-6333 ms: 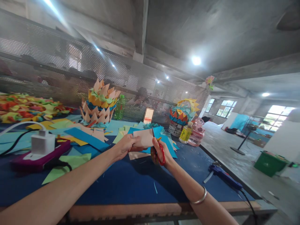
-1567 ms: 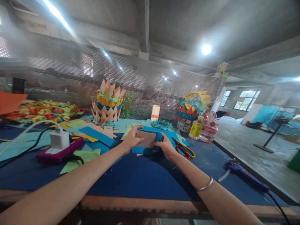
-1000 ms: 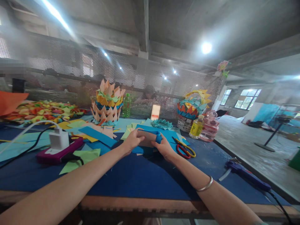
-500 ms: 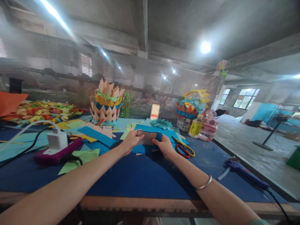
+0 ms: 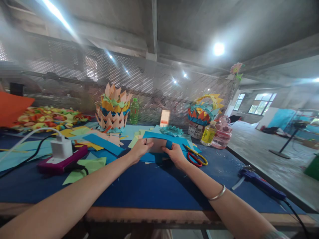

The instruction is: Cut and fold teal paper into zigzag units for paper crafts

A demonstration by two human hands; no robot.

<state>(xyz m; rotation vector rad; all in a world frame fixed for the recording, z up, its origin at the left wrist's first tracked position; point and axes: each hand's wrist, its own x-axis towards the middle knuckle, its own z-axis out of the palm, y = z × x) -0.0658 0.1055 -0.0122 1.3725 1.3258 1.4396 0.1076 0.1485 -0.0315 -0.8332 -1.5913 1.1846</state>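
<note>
Between my two hands is a small rectangle of paper (image 5: 156,145), pinkish on the face toward me with a blue edge showing at its right end. My left hand (image 5: 140,150) pinches its left end, thumb in front. At the right end, my right hand (image 5: 175,154) grips it the same way; the fingers behind the paper are hidden. Blue paper sheets (image 5: 156,157) lie on the table just beneath and behind it. Close to the right of my right hand rest scissors (image 5: 198,158) with red and yellow handles.
A glue gun (image 5: 261,184) lies at the right edge of the blue table. A purple power strip (image 5: 59,162) with a white charger stands left. Behind are a pointed-paper stack (image 5: 113,111), a paper basket (image 5: 199,118), a green bottle (image 5: 134,113), a yellow-labelled bottle (image 5: 208,134) and a pink jug (image 5: 221,135).
My hands stay in nearly the same place with the paper between them. At the far left, an orange sheet has shifted slightly to the right.
</note>
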